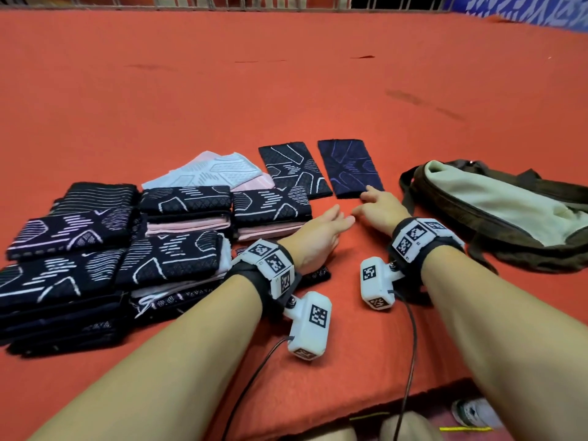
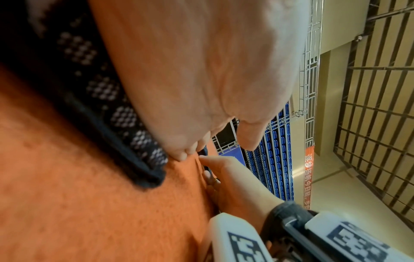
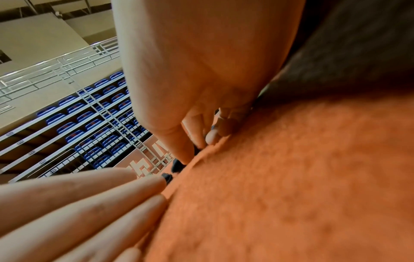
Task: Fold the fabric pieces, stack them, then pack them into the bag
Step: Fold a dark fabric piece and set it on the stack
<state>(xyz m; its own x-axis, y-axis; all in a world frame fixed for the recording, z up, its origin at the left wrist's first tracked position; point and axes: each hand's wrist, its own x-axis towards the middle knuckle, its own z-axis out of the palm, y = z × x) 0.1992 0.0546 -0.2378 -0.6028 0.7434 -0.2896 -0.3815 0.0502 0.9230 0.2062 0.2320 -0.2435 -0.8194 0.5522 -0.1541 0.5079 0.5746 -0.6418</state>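
- The bag (image 1: 496, 214) is lying open-mouthed on the orange table (image 1: 222, 90), probably so folded pieces can slide straight in.
- Just left of the bag, a dark purple-patterned piece (image 1: 350, 167) is lying flat; the right hand (image 1: 380, 206) is reaching its near corner, fingers spread and loosely extended, gripping nothing.
- Further left of the bag, the left hand (image 1: 321, 232) is hovering with fingers straight and together, holding nothing, likely readying to help fold.
- Left again, a second flat piece (image 1: 294, 168) is waiting beside the first.
- Farthest from the bag, folded stacks (image 1: 111, 243) are sitting grouped, apparently staged for packing.
- Wrist markers (image 1: 273, 264) are showing only square codes; a hanging red banner (image 2: 308, 177) is carrying characters too small to read.
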